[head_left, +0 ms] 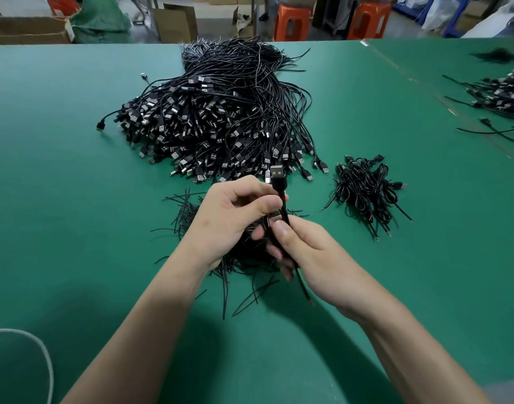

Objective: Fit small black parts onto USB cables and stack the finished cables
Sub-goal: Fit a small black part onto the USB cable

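I hold one black USB cable (278, 179) upright above the green table (75, 199), its metal plug pointing up. My left hand (235, 217) pinches the cable just below the plug. My right hand (305, 252) grips the cable lower down, and the loose end trails past my palm. Under both hands lies a heap of thin black strips (188, 217). A big pile of USB cables (220, 121) fills the table's middle. To the right sits a small stack of looped cables (366, 191).
Another spread of cables (500, 97) lies at the table's far right. A white cord (42, 354) curves at the lower left. Beyond the far edge stand cardboard boxes (177, 21) and orange stools (369, 18).
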Tool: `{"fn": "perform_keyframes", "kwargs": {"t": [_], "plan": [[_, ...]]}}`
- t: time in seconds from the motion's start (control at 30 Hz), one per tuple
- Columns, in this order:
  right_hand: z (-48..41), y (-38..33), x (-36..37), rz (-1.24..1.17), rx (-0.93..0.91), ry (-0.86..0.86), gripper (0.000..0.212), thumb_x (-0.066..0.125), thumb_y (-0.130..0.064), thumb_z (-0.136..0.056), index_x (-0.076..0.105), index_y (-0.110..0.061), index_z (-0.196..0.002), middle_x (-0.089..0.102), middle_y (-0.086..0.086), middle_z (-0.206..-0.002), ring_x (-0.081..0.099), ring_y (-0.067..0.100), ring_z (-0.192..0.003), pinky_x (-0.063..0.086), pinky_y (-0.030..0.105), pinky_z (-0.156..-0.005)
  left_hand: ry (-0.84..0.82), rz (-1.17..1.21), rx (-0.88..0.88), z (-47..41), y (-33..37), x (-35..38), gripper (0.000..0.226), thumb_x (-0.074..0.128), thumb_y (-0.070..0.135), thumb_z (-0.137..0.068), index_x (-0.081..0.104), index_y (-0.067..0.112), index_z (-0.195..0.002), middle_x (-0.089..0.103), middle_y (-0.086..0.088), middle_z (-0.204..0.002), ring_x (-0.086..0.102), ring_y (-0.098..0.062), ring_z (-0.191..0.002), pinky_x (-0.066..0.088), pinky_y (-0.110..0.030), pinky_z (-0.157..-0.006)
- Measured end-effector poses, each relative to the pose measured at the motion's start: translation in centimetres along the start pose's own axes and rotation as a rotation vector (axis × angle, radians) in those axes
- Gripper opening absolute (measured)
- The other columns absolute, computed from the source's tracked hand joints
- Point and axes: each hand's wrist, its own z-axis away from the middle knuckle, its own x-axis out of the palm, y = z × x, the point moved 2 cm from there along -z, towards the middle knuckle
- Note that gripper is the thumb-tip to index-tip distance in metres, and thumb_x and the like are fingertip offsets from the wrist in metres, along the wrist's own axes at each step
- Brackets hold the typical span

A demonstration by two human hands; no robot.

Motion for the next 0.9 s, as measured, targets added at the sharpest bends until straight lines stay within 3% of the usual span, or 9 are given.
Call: {"fn": "perform_keyframes", "kwargs": {"t": [0.07, 0.17, 0.27, 0.37, 0.5, 0.6, 0.73, 0.83, 0.9], "plan": [[-0.2, 0.5, 0.2, 0.127, -0.002, 0.067, 0.031, 0.038, -0.030, -0.110, 0.057, -0.020, -0.089, 0.043, -0.005, -0.066, 0.040, 0.020, -0.060, 0.045, 0.053, -0.059, 0.025, 0.042, -0.012, 0.2, -0.3, 0.4, 0.011, 0.075, 0.012, -0.088, 0.079, 0.020, -0.083, 0.067, 0.000, -0.071, 0.056, -0.016, -0.045, 0.050, -0.023, -0.050], [-0.5, 0.7, 0.4, 0.179, -0.021, 0.198, 0.031, 0.039, -0.032, -0.109, 0.050, -0.023, -0.082, 0.050, -0.007, -0.058, 0.054, 0.020, -0.048, 0.052, 0.045, -0.050, 0.144, 0.078, -0.064, 1.0, -1.1, 1.3, 0.007, 0.072, 0.018, -0.094, 0.079, 0.016, -0.092, 0.067, -0.006, -0.065, 0.057, -0.022, -0.044, 0.052, -0.029, -0.046], [-0.9, 0.6, 0.4, 0.333, 0.007, 0.308, 0.031, 0.034, -0.035, -0.109, 0.048, -0.027, -0.083, 0.062, -0.001, -0.068, 0.064, 0.023, -0.056, 0.053, 0.045, -0.055, 0.217, -0.074, -0.073, 1.9, -1.7, 3.1, 0.027, 0.063, 0.034, -0.102, 0.073, 0.010, -0.094, 0.065, -0.018, -0.067, 0.058, -0.022, -0.053, 0.052, -0.037, -0.050], [-0.9, 0.7, 0.3, 0.667, 0.004, 0.385, 0.027, 0.026, -0.033, -0.105, 0.043, -0.027, -0.085, 0.056, -0.006, -0.068, 0.053, 0.025, -0.063, 0.039, 0.040, -0.053, 0.284, -0.240, -0.044, 2.4, -1.3, 4.5, 0.041, 0.060, 0.050, -0.096, 0.061, 0.012, -0.079, 0.059, 0.005, -0.063, 0.047, -0.007, -0.063, 0.043, -0.033, -0.058], [-0.8, 0.6, 0.4, 0.845, -0.040, 0.391, 0.019, 0.018, -0.032, -0.103, 0.035, -0.028, -0.095, 0.046, -0.009, -0.063, 0.048, 0.026, -0.060, 0.031, 0.041, -0.055, 0.337, -0.233, -0.052, 2.1, -1.1, 5.0, 0.048, 0.062, 0.045, -0.101, 0.048, 0.012, -0.069, 0.043, 0.009, -0.059, 0.034, -0.011, -0.058, 0.028, -0.031, -0.054], [-0.7, 0.7, 0.1, 0.681, -0.088, 0.356, 0.020, 0.023, -0.039, -0.108, 0.037, -0.028, -0.098, 0.055, -0.010, -0.071, 0.054, 0.026, -0.068, 0.038, 0.043, -0.060, 0.355, -0.223, -0.032, 2.0, -1.0, 4.8, 0.034, 0.061, 0.038, -0.103, 0.068, 0.019, -0.075, 0.054, 0.016, -0.057, 0.044, -0.007, -0.055, 0.035, -0.028, -0.052], [-1.0, 0.9, -0.6, 0.032, 0.048, 0.191, 0.024, 0.038, -0.035, -0.108, 0.057, -0.032, -0.094, 0.059, -0.020, -0.071, 0.053, 0.004, -0.062, 0.041, 0.029, -0.059, 0.303, -0.061, -0.031, 1.7, -1.0, 4.2, 0.020, 0.062, 0.027, -0.104, 0.080, 0.017, -0.107, 0.080, 0.005, -0.103, 0.075, -0.012, -0.099, 0.058, -0.031, -0.088], [-1.1, 1.2, -1.1, -0.379, 0.155, 0.085, 0.026, 0.042, -0.036, -0.107, 0.054, -0.027, -0.086, 0.042, -0.011, -0.068, 0.036, 0.008, -0.057, 0.031, 0.023, -0.052, 0.240, 0.051, -0.061, 1.6, -0.6, 4.1, 0.020, 0.062, 0.024, -0.103, 0.081, 0.021, -0.105, 0.080, 0.003, -0.108, 0.074, -0.008, -0.093, 0.058, -0.017, -0.073], [-1.0, 1.1, -1.2, -0.419, 0.151, 0.035, 0.029, 0.039, -0.038, -0.109, 0.052, -0.023, -0.088, 0.037, -0.006, -0.071, 0.031, 0.010, -0.058, 0.030, 0.022, -0.051, 0.189, 0.082, -0.065, 1.6, -0.3, 4.0, 0.021, 0.062, 0.029, -0.101, 0.083, 0.024, -0.100, 0.076, 0.002, -0.113, 0.069, -0.010, -0.095, 0.055, -0.014, -0.075]]}}
